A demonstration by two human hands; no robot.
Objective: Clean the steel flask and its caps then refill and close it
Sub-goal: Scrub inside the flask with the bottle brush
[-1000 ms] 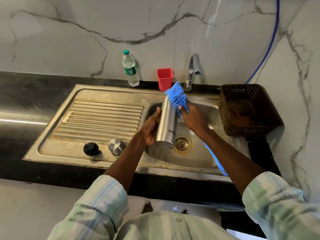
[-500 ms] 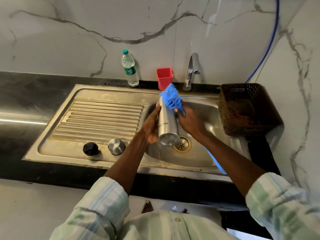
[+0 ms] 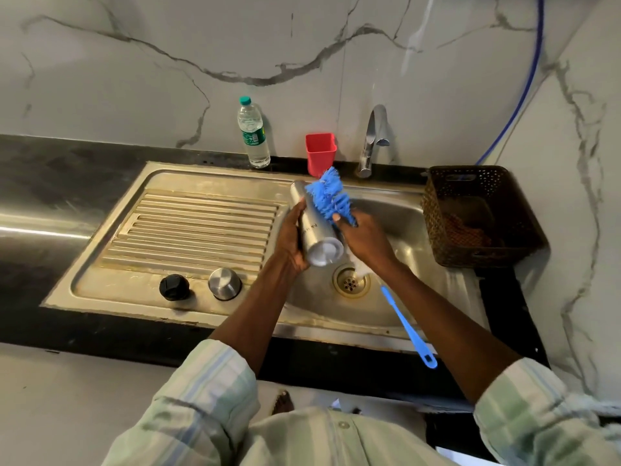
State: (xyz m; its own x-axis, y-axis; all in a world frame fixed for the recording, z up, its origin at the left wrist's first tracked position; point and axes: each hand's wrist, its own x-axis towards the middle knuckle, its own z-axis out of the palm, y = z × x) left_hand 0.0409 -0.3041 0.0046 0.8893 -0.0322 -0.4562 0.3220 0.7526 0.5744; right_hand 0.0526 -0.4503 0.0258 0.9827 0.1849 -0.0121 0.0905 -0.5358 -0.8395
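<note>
My left hand (image 3: pixel 291 238) grips the steel flask (image 3: pixel 314 227) over the sink basin (image 3: pixel 396 210), tilted with its base toward me and its mouth pointing away. My right hand (image 3: pixel 364 240) holds the blue bottle brush (image 3: pixel 329 198) just below its bristles, which lie against the flask's upper side near the mouth. The brush's long blue handle (image 3: pixel 408 326) sticks out past my right wrist toward the counter edge. On the draining board sit the black inner cap (image 3: pixel 174 287) and the steel outer cap (image 3: pixel 224 283).
A plastic water bottle (image 3: pixel 252 132) and a red cup (image 3: pixel 320 152) stand at the back of the sink beside the tap (image 3: pixel 371 139). A dark perforated basket (image 3: pixel 477 213) sits right of the basin. The drain (image 3: pixel 351 282) lies below the flask.
The flask has tipped from nearly upright to slanted, base swinging toward me. The brush has slid leftward across the flask's top, and its handle now shows beyond my right wrist.
</note>
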